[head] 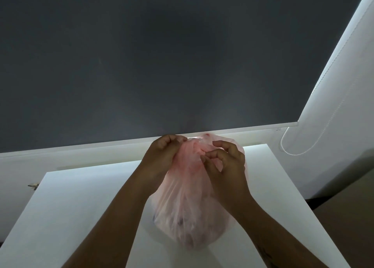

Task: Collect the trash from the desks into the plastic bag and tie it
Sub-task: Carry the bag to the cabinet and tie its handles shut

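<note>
Forearms (121, 207) forward, fingers (226, 144) around bag neck (194, 149)

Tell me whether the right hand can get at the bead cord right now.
Probably not yet: the right hand pinches the pink bag at its top. Nothing stands between it and the bead cord, so likely yes once it lets go.

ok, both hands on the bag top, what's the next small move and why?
Probably cross the two gathered ends and pull a knot tight. The pink plastic bag sits filled on the white desk; the left hand grips one bunch of its mouth, the right hand pinches the other, and I see no finished knot.
</note>
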Demonstrator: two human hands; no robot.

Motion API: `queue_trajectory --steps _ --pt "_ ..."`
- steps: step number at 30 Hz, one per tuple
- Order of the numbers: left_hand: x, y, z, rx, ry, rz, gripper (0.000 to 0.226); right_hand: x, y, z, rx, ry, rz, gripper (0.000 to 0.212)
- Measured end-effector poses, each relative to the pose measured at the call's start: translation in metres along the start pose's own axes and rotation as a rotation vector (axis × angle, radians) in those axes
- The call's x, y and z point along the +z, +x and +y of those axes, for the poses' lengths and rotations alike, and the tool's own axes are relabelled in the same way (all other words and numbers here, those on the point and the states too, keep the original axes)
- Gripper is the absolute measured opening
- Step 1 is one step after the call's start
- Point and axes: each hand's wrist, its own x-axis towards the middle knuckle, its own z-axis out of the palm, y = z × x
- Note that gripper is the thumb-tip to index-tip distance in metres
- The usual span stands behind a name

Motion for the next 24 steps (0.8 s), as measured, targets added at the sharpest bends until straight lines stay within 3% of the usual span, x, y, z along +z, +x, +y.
queue_trajectory --steps 10,15,24 --pt "0.002 0.003 -0.005 0.036 0.019 0.165 0.02 -0.015 0.002 0.004 -0.11 -0.078 -0.071 0.011" --pt "-0.025 0.011 -0.018 0.06 -0.019 0.334 0.014 -0.046 -0.002 0.038 -0.271 -0.298 0.025 0.014" --pt "-0.028 0.011 -0.03 0.08 0.016 0.326 0.014 -0.055 -0.004 0.068 -0.308 -0.398 0.136 0.013"
